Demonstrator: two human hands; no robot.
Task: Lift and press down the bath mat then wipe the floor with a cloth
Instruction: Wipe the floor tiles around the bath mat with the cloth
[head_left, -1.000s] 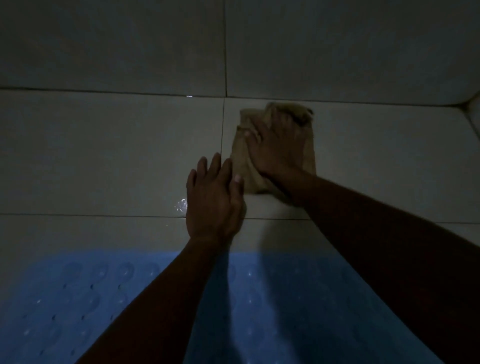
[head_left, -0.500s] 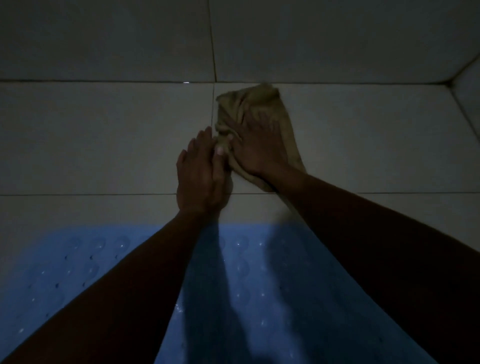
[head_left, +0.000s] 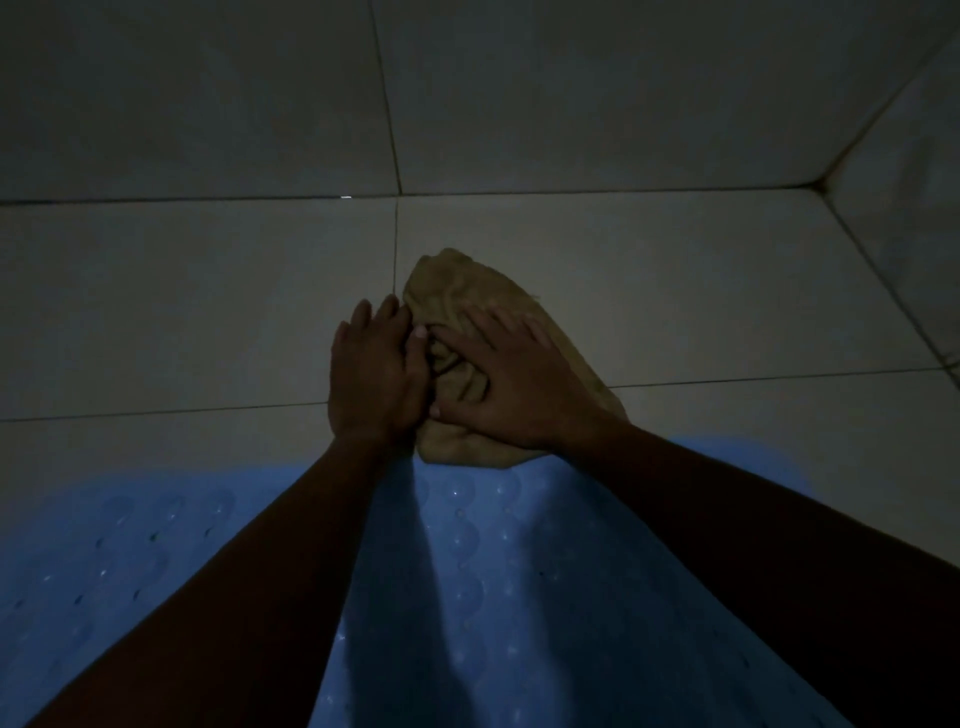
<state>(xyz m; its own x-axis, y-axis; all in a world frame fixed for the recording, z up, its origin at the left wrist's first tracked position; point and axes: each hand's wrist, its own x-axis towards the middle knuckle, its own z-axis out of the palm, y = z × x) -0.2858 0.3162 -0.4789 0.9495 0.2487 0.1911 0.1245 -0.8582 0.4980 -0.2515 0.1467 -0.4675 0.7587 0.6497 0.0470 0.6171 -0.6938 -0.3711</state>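
A bunched tan cloth (head_left: 457, 291) lies on the pale tiled floor (head_left: 182, 312), its near end touching the far edge of the blue bath mat (head_left: 467, 597). My right hand (head_left: 511, 387) lies spread on top of the cloth and presses it down. My left hand (head_left: 374, 376) rests flat on the floor right beside the cloth's left edge, its thumb touching the cloth. The mat lies flat under my forearms, with rows of round bumps showing. The light is dim.
A tiled wall (head_left: 571, 93) rises just beyond the cloth. A second wall (head_left: 909, 182) closes the right side, forming a corner at the far right. Bare floor tiles stretch to the left of my hands.
Both hands and the cloth have slid back toward me, away from the wall; the cloth's near end now reaches the mat's edge. The cloth is more bunched.
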